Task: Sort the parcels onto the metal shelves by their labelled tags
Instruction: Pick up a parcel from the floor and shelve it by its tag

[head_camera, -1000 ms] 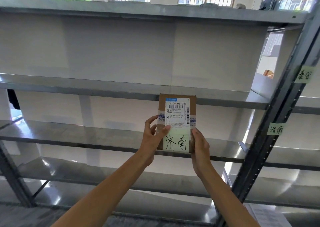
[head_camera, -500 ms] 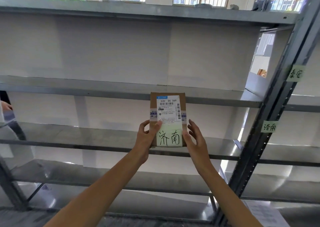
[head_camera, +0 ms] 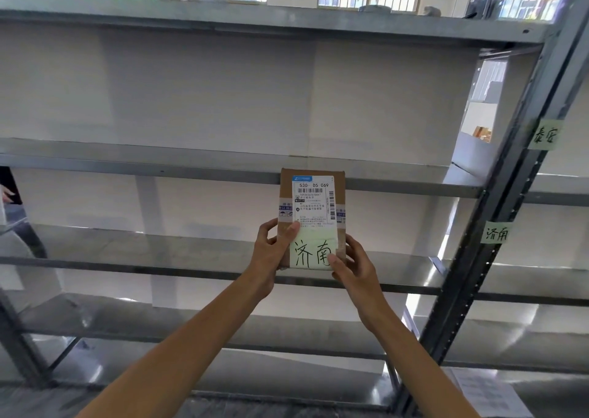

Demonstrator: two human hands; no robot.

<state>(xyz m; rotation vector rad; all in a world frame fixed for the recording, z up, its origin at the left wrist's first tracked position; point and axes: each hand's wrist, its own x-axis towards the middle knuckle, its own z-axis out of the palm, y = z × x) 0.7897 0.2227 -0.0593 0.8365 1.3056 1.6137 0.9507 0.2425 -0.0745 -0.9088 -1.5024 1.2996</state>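
A small brown cardboard parcel [head_camera: 339, 191] stands upright in front of the metal shelves, with a white shipping label and a pale green handwritten tag on its face. My left hand [head_camera: 271, 252] grips its lower left edge, thumb across the front. My right hand [head_camera: 355, 266] holds the lower right corner, thumb on the tag. The parcel's bottom is level with a shelf board [head_camera: 159, 252]. On the right upright, a green tag [head_camera: 496, 232] with the same two characters marks that level.
Another green tag [head_camera: 546, 135] sits higher on the dark upright [head_camera: 497, 201]. The grey shelf boards [head_camera: 127, 162] above and below hold nothing. A second shelf bay adjoins at the right. A person's hand [head_camera: 5, 194] shows at the far left edge.
My right hand opened off the parcel half a second ago and now holds its lower right corner again. The parcel has stayed in front of the same shelf level.
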